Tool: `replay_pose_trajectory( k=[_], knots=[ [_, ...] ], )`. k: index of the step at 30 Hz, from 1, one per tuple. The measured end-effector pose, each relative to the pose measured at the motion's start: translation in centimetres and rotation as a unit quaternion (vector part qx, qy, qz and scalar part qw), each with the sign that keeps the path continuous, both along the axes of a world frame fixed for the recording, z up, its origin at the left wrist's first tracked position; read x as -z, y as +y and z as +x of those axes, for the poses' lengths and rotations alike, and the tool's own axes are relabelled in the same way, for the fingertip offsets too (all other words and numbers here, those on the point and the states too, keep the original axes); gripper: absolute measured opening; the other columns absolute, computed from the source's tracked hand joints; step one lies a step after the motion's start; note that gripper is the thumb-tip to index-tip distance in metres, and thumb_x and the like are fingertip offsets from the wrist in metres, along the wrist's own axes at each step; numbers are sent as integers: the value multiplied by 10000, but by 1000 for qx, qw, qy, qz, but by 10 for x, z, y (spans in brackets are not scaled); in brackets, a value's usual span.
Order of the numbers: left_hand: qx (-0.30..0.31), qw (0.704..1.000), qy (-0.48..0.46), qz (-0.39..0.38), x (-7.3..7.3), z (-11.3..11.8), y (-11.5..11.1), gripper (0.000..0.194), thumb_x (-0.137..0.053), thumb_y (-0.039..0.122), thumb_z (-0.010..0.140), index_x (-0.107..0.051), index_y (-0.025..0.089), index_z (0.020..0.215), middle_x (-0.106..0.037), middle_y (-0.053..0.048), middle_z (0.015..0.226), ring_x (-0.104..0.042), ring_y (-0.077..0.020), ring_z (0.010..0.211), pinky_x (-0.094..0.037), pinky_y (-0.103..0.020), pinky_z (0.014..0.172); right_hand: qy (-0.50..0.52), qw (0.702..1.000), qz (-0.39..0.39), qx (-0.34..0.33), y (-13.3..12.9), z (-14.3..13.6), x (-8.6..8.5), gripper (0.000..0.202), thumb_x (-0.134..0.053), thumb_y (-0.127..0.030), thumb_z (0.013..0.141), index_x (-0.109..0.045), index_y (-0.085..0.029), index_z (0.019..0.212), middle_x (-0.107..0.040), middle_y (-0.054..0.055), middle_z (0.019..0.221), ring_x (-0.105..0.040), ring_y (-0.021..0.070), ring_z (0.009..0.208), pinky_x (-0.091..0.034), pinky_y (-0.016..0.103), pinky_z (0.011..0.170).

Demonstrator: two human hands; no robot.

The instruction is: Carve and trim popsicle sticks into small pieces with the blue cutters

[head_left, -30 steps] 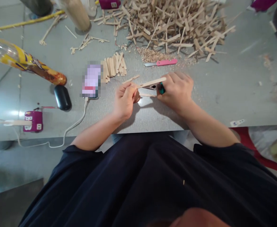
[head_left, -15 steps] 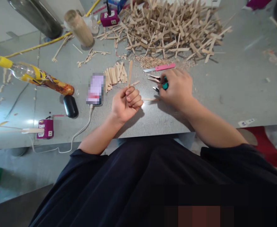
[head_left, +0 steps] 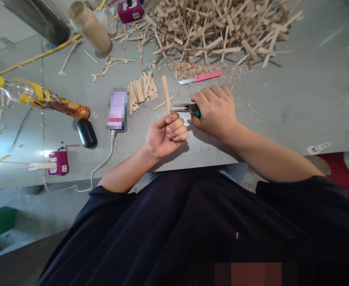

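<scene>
- Since the earlier frame, the pliers in your right hand have come across to the wooden stick in your left hand.
- The grey table lies beneath your hands.
- The big heap of sticks sprawls across its far side.
- The bottle lies on its side at your left.
- Your right hand is closed around the pliers' green handles, their jaws slightly parted.
- Your left hand is curled, gripping the wooden stick's lower end; the stick points away from you.
- The phone lies left of the small row of sticks.
- The pink knife lies beyond your hands, beside the shavings.
- The pliers' tips meet the wooden stick just above your left fingers; you cannot tell whether they pinch it.
- A loose stick lies behind the wooden stick.
</scene>
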State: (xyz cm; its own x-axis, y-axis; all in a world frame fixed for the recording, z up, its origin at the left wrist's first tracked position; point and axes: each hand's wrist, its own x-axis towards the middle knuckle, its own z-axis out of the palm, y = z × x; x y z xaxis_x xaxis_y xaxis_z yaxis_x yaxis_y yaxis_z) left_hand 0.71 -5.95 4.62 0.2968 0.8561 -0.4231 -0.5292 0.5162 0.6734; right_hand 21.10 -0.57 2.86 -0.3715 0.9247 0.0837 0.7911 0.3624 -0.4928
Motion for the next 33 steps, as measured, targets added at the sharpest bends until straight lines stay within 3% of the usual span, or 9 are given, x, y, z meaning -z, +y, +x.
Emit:
replay_pose_trajectory(
  k=[5,9,17,20,25,28,30,32,33],
  knots=[
    [-18,980,-169,-103,-7,0,-6,457,-370,123,1230,-382,244,790,-312,62,622,-358,-89,472,-380,-215,508,-103,993,49,6,-3,-2,5,243,-529,-291,1168,-752,-256,1258,-772,192,1355,-625,486,1370,-419,656,1175],
    [-21,959,-251,-133,-9,0,-9,473,-329,135,1252,-415,249,801,-404,62,596,-484,-84,456,-416,-211,502,-127,989,74,3,-4,-3,8,315,-516,-415,1216,-783,-282,1318,-786,171,1363,-637,462,1365,-438,626,1154],
    [-23,953,-237,-185,-11,1,-10,456,-392,144,1241,-379,256,799,-392,66,589,-424,-89,429,-378,-228,477,-71,991,106,-32,7,8,20,463,-423,-589,1249,-766,-294,1154,-811,163,1206,-668,417,1214,-455,596,1099],
    [-23,954,-236,-182,-8,2,-9,457,-412,155,1240,-366,259,798,-384,70,581,-420,-87,426,-374,-227,473,-71,986,146,-40,11,10,29,563,-330,-604,1265,-747,-277,1073,-818,154,1138,-688,377,1107,-472,556,1014],
    [-36,956,-241,-163,-7,2,-9,467,-410,156,1246,-349,265,795,-398,78,562,-446,-76,415,-370,-211,461,-54,984,165,-36,11,12,31,524,-394,-589,1248,-764,-292,1028,-818,131,1035,-688,344,1005,-473,516,913],
    [-53,958,-244,-145,-11,0,-8,503,-357,180,1265,-301,277,775,-374,86,534,-437,-63,391,-333,-205,434,-61,985,162,14,16,25,18,368,-481,-459,1210,-785,-296,1082,-836,142,1063,-705,362,1023,-475,516,894],
    [-64,959,-241,-138,-13,0,-7,514,-332,190,1272,-276,284,769,-362,88,521,-430,-61,380,-314,-209,422,-46,978,174,102,21,38,7,218,-579,-366,1138,-779,-279,1130,-842,176,1140,-728,400,1092,-483,536,927],
    [-77,958,-239,-135,-15,0,-5,512,-327,176,1269,-278,284,771,-361,90,519,-427,-61,378,-314,-208,423,-32,971,181,153,26,47,0,226,-566,-336,1146,-780,-302,1212,-840,185,1193,-731,416,1151,-491,559,1002],
    [-82,958,-238,-135,-15,0,-5,508,-331,161,1265,-287,282,774,-362,91,520,-424,-61,378,-317,-206,426,-43,974,168,147,27,47,-2,254,-545,-336,1158,-777,-324,1261,-837,184,1222,-722,422,1174,-492,567,1017]
  ],
)
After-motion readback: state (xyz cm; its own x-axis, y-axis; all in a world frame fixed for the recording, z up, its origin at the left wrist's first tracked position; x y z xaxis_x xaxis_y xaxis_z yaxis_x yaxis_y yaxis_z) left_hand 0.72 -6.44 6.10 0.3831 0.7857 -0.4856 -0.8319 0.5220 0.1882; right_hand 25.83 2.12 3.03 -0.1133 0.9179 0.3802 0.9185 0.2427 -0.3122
